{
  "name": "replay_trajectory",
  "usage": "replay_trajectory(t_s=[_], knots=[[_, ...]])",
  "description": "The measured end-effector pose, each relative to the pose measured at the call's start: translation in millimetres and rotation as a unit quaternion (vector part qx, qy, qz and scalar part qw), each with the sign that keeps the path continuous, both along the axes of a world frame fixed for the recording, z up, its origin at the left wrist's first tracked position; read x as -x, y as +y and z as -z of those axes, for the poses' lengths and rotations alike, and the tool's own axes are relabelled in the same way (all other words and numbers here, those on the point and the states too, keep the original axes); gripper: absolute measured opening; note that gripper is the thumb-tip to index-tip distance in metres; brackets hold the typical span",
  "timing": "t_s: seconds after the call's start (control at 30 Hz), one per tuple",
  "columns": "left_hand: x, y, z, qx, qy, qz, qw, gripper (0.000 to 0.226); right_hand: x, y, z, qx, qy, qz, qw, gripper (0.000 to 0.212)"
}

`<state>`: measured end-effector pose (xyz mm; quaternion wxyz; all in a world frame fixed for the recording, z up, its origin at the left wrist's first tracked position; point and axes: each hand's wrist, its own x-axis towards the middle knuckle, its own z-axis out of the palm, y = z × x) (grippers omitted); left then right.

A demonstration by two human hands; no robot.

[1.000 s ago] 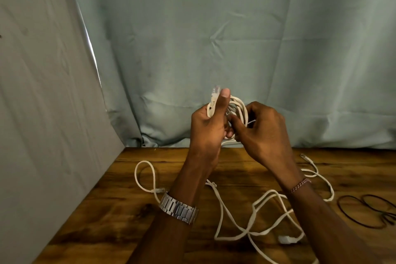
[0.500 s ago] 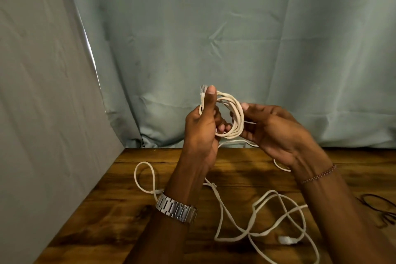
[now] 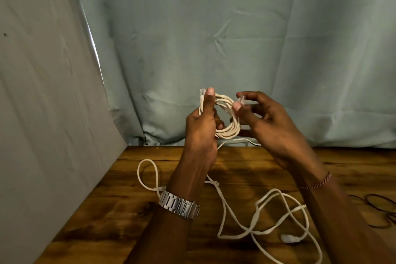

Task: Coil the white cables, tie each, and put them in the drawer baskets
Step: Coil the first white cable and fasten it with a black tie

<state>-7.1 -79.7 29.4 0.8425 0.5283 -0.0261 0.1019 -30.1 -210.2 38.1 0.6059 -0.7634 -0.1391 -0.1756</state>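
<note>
A small coil of white cable point(image 3: 230, 126) is held up above the back of the wooden table point(image 3: 120, 210). My left hand point(image 3: 202, 133) grips the coil's left side, thumb pressed along one clear end plug point(image 3: 202, 93). My right hand point(image 3: 265, 122) pinches the cable's other clear plug point(image 3: 241, 100) between thumb and forefinger at the coil's upper right. More loose white cable point(image 3: 267, 218) lies tangled on the table below my arms, with a plug point(image 3: 288, 238) near the front right. No drawer or basket is in view.
Thin dark loops point(image 3: 379, 208) lie on the table at the right edge. A pale green cloth backdrop point(image 3: 214, 38) hangs behind the table, and a grey panel point(image 3: 42, 113) stands along its left side.
My right hand has brought the cable's free end up to the coil's upper right and now pinches its plug. The coil has grown by a turn; my left hand keeps its grip.
</note>
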Motion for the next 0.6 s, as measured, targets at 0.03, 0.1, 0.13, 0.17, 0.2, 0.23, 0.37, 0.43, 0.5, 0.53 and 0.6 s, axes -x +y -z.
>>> replay_trajectory(t_s=[0.03, 0.1, 0.13, 0.17, 0.2, 0.23, 0.37, 0.43, 0.5, 0.53, 0.6], knots=[[0.7, 0.2, -0.5, -0.010, -0.001, 0.008, 1.000, 0.039, -1.1, -1.5, 0.2, 0.022, 0.015, -0.003, 1.000, 0.043], [2.2, 0.6, -1.8, -0.039, -0.007, 0.025, 0.999, 0.040, -2.6, -3.6, 0.2, 0.021, 0.039, -0.017, 0.999, 0.054], [2.6, 2.2, -2.7, -0.054, -0.010, 0.031, 0.998, 0.041, -3.0, -4.3, -0.3, 0.014, 0.045, -0.022, 0.999, 0.061], [2.2, 4.8, -3.4, -0.070, -0.015, 0.039, 0.997, 0.041, -3.6, -6.0, -1.1, 0.018, 0.041, -0.015, 0.999, 0.069], [2.4, 8.2, -4.0, -0.090, -0.023, 0.049, 0.994, 0.042, -4.5, -8.9, -2.2, 0.042, 0.025, 0.000, 0.999, 0.077], [1.5, 11.8, -3.9, -0.121, -0.035, 0.059, 0.990, 0.043, -5.2, -12.0, -3.3, 0.072, 0.001, 0.015, 0.997, 0.083], [3.4, 19.9, -4.1, -0.275, -0.047, 0.129, 0.952, 0.053, -0.7, -22.1, -7.6, 0.131, -0.075, -0.043, 0.988, 0.081], [5.2, 18.0, -5.9, -0.271, -0.007, 0.221, 0.937, 0.078, 2.4, -26.6, -8.5, 0.198, -0.092, -0.085, 0.972, 0.080], [6.0, 14.1, -7.4, -0.243, 0.029, 0.292, 0.924, 0.097, 4.6, -29.5, -8.7, 0.271, -0.113, -0.105, 0.950, 0.080], [5.2, 12.2, -6.5, -0.233, 0.038, 0.307, 0.922, 0.102, 5.3, -29.9, -8.6, 0.299, -0.121, -0.111, 0.940, 0.078], [2.6, 9.1, -2.4, -0.215, 0.045, 0.320, 0.922, 0.109, 6.6, -28.1, -8.2, 0.350, -0.140, -0.115, 0.919, 0.068]])
